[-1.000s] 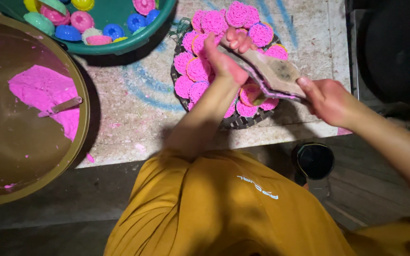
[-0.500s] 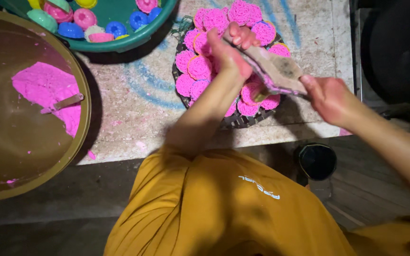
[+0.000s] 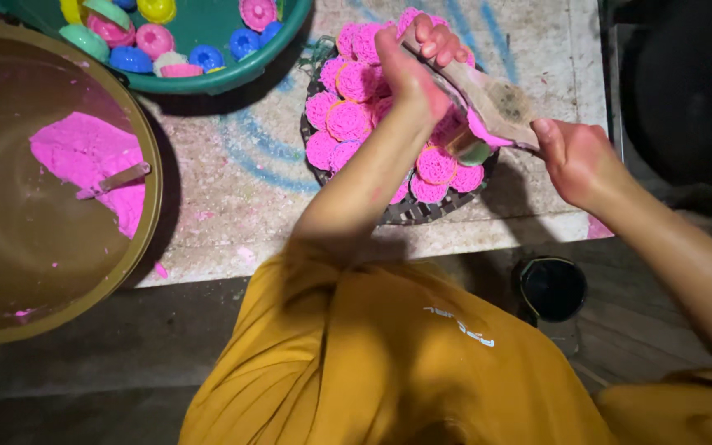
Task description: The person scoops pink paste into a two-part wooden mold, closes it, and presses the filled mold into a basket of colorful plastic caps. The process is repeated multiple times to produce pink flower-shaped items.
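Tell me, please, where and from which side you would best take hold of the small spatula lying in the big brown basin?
Probably by the bare handle end of the spatula, coming from above on the right. The other end is sunk in the pink powder, while the handle points toward the rim of the brown basin and lies free, so fingers could likely close round it without disturbing the heap.

A speckled stone slab (image 3: 232,198) carries a dark tray (image 3: 409,213), green basin (image 3: 232,74) and brown bowl (image 3: 10,321).

Ridged pink cakes (image 3: 348,119) fill a dark tray (image 3: 409,212); pink powder (image 3: 84,156) sits in a brown bowl (image 3: 10,272).
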